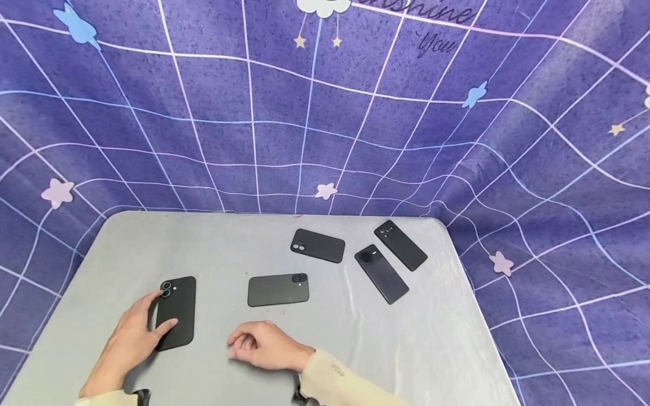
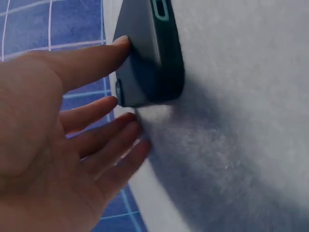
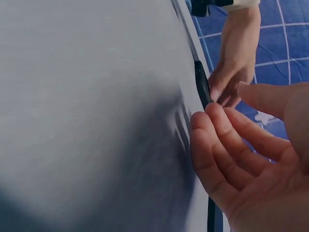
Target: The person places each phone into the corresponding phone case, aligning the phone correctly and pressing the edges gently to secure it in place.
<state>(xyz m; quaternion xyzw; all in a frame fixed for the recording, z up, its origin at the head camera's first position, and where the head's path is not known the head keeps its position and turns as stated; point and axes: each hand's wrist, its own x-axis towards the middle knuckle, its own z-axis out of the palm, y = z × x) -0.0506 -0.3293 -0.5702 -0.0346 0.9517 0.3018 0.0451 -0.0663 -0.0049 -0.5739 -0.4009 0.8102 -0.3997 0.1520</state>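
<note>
A black-cased smartphone (image 1: 179,311) lies back up at the left, with two camera lenses at its far left corner. My left hand (image 1: 131,332) is at its left side: the thumb rests on the back and a fingertip touches beside the lenses. In the left wrist view the thumb of that hand (image 2: 63,121) meets the phone (image 2: 145,58), and the other fingers extend past its corner. My right hand (image 1: 266,345) hovers over the table with loosely bent fingers and holds nothing. Nearest to it lies a dark grey smartphone (image 1: 276,291).
Beyond the grey phone lies a black smartphone or case (image 1: 325,246) with two camera openings. Two more dark phones lie at the right, one with a round camera (image 1: 383,276), one (image 1: 403,246) near the far right corner. A purple gridded cloth (image 1: 274,141) hangs behind the pale table (image 1: 437,349).
</note>
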